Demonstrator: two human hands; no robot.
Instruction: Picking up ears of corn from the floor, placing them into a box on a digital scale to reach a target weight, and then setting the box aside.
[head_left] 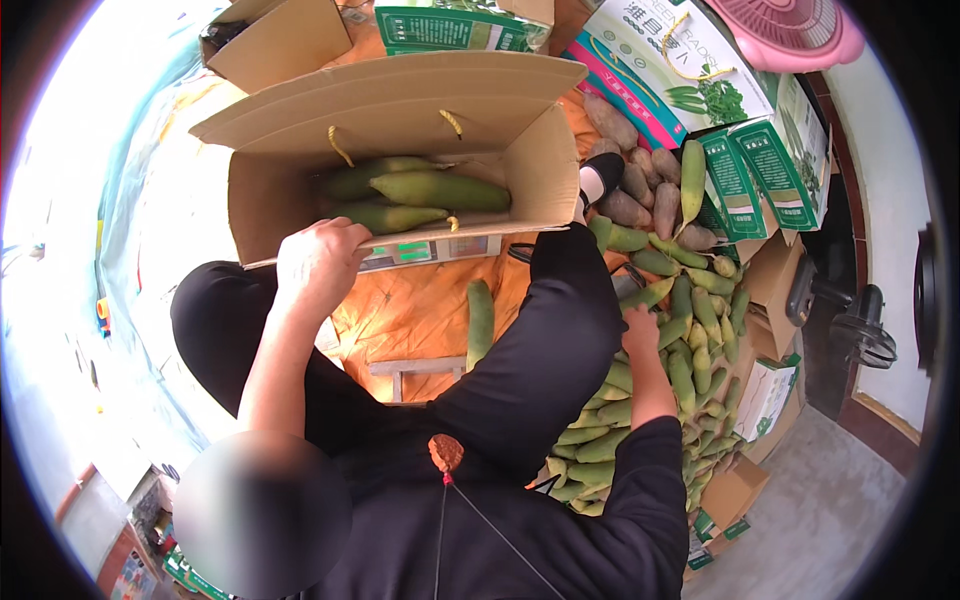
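An open cardboard box (400,85) stands in front of me, with several green radishes (440,190) lying inside. My left hand (322,262) is closed on the box's near left edge. Below that edge shows part of a digital scale (410,251) with a lit green display. On my right, my right hand (641,330) reaches into a large pile of green radishes (680,375). Its fingers curl at the lower end of one green radish (650,293); the fingertips are partly hidden. A single green radish (480,322) lies on the orange sheet between my legs.
Reddish-brown roots (628,208) lie beyond the pile. Printed green and white cartons (765,170) and a pink fan (790,30) stand at the far right. A low wooden frame (400,368) is between my legs. Another open carton (280,45) stands far left.
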